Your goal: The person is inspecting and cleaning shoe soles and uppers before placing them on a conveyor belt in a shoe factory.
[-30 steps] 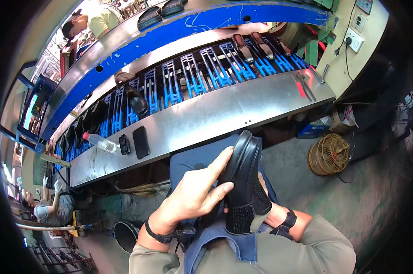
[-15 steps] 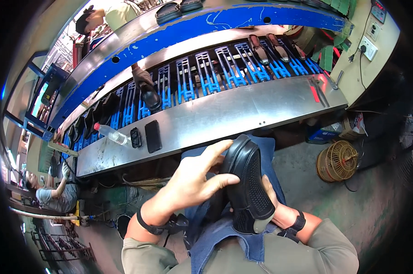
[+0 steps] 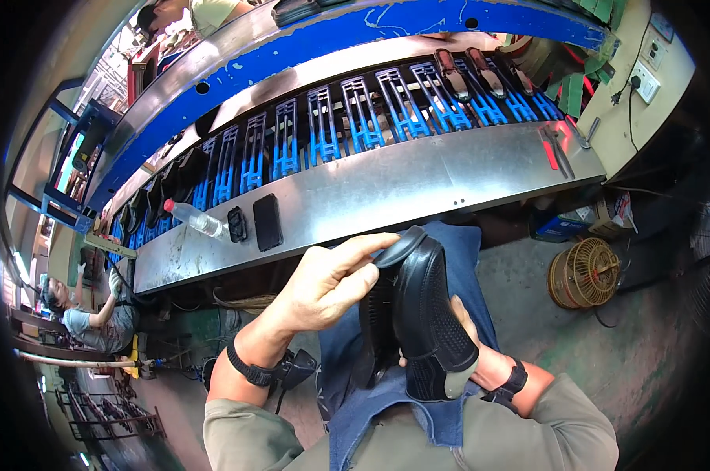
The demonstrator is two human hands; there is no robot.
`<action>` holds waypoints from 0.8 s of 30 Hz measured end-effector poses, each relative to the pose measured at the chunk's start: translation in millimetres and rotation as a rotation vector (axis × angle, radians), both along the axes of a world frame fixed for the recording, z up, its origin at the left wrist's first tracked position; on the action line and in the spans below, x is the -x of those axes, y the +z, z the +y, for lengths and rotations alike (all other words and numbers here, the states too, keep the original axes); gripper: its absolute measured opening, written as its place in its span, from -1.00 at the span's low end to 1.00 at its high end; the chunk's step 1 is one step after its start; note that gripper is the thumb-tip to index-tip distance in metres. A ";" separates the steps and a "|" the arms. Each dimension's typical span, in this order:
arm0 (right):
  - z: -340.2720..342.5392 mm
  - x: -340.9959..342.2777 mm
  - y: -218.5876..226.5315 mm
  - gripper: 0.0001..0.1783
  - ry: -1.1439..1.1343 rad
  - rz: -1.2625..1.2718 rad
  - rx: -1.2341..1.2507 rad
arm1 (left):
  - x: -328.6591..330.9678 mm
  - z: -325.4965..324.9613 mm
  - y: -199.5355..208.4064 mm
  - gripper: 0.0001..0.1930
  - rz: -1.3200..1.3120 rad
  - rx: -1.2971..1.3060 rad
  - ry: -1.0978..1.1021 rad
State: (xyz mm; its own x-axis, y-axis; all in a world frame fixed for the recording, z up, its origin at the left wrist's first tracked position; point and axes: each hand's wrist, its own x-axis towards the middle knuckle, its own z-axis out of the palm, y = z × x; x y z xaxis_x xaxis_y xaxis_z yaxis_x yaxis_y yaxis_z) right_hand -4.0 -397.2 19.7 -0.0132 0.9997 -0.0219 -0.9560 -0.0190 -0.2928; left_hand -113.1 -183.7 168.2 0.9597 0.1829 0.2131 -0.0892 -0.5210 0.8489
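Note:
A black shoe with a perforated upper and a grey heel patch is held upright above my lap, toe pointing away. Along its left side a dark sole stands apart from the upper, with a gap between them toward the toe. My left hand pinches the sole's toe end between thumb and index finger. From the right, my right hand wraps around the shoe near the heel; most of its fingers are hidden behind it. A blue denim apron lies beneath.
Ahead runs a metal bench bearing a bottle, a phone, a small black case and a hammer. Behind it are blue racks. A wicker basket sits right. Two co-workers are at left, one person lower.
My left thumb and index finger have closed on the sole's toe end, and the sole now stands away to the left. A co-worker's gloved hand with a shoe has left the racks.

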 end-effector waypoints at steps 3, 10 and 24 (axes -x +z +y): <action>1.0 -4.1 1.2 -0.16 -0.016 -0.016 0.017 | -1.7 -21.3 15.7 -0.54 0.082 -0.260 0.082; -2.3 -2.5 -9.4 -0.25 -0.083 -0.020 -0.041 | -6.2 -50.7 29.6 -0.43 -0.060 -0.750 0.070; 34.0 -5.3 34.4 -0.11 -0.377 -1.111 0.184 | -6.6 -66.7 -50.9 -0.06 -0.183 0.408 0.648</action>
